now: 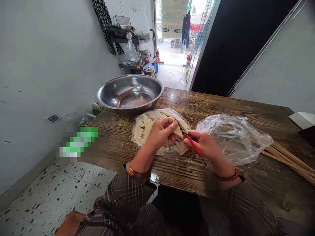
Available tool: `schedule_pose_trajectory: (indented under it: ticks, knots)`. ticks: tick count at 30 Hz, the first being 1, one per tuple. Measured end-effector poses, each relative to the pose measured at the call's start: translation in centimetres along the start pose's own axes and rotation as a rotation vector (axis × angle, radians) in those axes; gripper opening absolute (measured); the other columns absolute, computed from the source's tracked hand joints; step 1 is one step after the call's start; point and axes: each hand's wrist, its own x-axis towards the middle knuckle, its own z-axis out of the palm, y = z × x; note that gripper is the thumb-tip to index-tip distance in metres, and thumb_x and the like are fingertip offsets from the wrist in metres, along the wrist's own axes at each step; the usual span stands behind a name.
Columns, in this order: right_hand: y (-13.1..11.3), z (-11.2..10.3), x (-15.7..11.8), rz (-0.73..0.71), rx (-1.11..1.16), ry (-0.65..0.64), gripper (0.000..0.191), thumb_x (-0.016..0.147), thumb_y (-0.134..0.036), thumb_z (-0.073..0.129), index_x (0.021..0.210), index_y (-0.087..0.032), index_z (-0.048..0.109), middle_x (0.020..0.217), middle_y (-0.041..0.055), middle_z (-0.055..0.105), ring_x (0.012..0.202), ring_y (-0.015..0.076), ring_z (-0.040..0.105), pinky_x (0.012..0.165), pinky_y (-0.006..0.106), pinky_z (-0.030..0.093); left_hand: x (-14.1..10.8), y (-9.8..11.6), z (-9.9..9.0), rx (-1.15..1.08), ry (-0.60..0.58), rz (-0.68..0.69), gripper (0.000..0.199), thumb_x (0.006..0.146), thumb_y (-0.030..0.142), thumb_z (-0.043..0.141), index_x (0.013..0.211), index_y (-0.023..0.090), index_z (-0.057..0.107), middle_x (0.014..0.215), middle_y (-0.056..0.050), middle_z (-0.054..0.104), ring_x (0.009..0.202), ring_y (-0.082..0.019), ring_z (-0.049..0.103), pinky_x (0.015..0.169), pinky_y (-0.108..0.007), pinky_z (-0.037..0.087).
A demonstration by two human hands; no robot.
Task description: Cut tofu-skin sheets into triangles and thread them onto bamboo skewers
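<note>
My left hand [161, 132] pinches a pale, flat tofu sheet [178, 131] above a clear plastic bag. In my right hand [203, 144] is a pair of scissors [194, 146] with red handles. Their dark blades point up and left and lie against the sheet; whether they are cutting into it I cannot tell. Several cream-coloured pieces, some triangular, lie on the spread plastic bag [136, 136] beneath both hands. My left fingers hide part of this pile.
A wide steel basin [130, 106] stands behind the pile. To the right lies a crumpled clear bag [238, 144], with thin wooden skewers [292, 157] beside it on the wooden table [110, 144]. A shelf cart [125, 41] stands near the doorway.
</note>
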Motion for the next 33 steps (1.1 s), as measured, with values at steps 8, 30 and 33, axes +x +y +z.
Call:
schedule_pose_trajectory:
  ticks: [8, 30, 33]
  knots:
    - [1.0, 0.9, 0.6, 0.055, 0.072, -0.097, 0.047, 0.079, -0.063, 0.067, 0.074, -0.017, 0.061, 0.055, -0.0037, 0.05, 0.047, 0.0077, 0.04, 0.041, 0.021, 0.029, 0.5, -0.2, -0.7, 0.224, 0.374, 0.263, 0.02, 0.084, 0.035, 0.065, 0.076, 0.019, 0.057, 0.06, 0.005, 0.054, 0.046, -0.007, 0.049, 0.045, -0.019, 0.037]
    - [0.7, -1.5, 0.2, 0.03, 0.544, 0.298, 0.058, 0.074, -0.061, 0.076, 0.109, -0.015, 0.069, 0.063, -0.004, 0.059, 0.042, 0.0048, 0.047, 0.036, 0.018, 0.037, 1.2, -1.6, -1.0, 1.232, 0.21, 0.613, 0.032, 0.076, 0.019, 0.069, 0.108, 0.023, 0.071, 0.129, -0.008, 0.061, 0.121, -0.029, 0.049, 0.106, -0.049, 0.036]
    - [0.7, -1.4, 0.2, 0.027, 0.556, 0.3, 0.058, 0.074, -0.059, 0.076, 0.11, -0.015, 0.068, 0.063, -0.0041, 0.06, 0.042, 0.0046, 0.047, 0.036, 0.017, 0.037, 1.2, -1.9, -1.0, 1.301, 0.156, 0.587, 0.036, 0.074, 0.018, 0.069, 0.11, 0.024, 0.072, 0.133, -0.009, 0.06, 0.128, -0.032, 0.044, 0.109, -0.051, 0.033]
